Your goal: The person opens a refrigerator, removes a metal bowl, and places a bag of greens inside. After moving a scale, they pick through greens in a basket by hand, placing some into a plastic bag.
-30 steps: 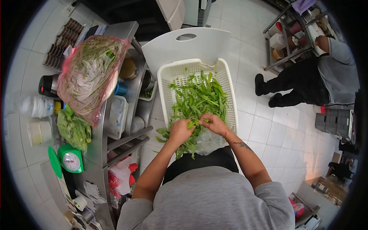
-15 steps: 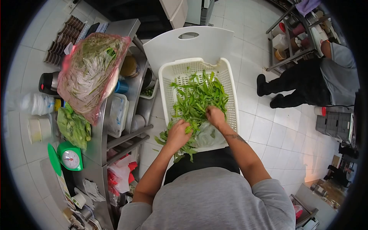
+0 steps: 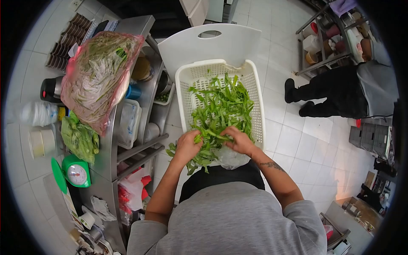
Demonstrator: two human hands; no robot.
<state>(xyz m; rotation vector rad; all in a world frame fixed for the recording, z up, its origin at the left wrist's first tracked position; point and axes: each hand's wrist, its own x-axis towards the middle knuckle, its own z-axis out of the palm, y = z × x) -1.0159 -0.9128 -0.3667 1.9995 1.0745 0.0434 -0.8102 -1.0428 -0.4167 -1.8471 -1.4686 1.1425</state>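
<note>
My left hand (image 3: 188, 146) is closed around a bunch of leafy green stems, whose leaves (image 3: 204, 159) hang below it towards my lap. Just to its right, the fingers of my right hand (image 3: 239, 141) pinch a green stem (image 3: 216, 135) that stretches between the two hands. Under and beyond them, loose cut leafy greens (image 3: 223, 104) lie heaped in a white perforated plastic basket (image 3: 183, 91). A clear plastic bag (image 3: 231, 158) sits at the basket's near end, partly covered by my right hand and the leaves.
Behind the basket stands a white chair back (image 3: 212, 46) with a handle slot. At left, a steel table (image 3: 104, 157) carries a pink bag of greens (image 3: 102, 76), bagged vegetables (image 3: 80, 138) and a green scale (image 3: 77, 172). A person (image 3: 340, 91) stands at right near a shelf rack (image 3: 325, 63).
My right hand has moved down and left, closer to my left hand, and a stem now spans between them. My left hand has shifted slightly left. The view has tilted a little.
</note>
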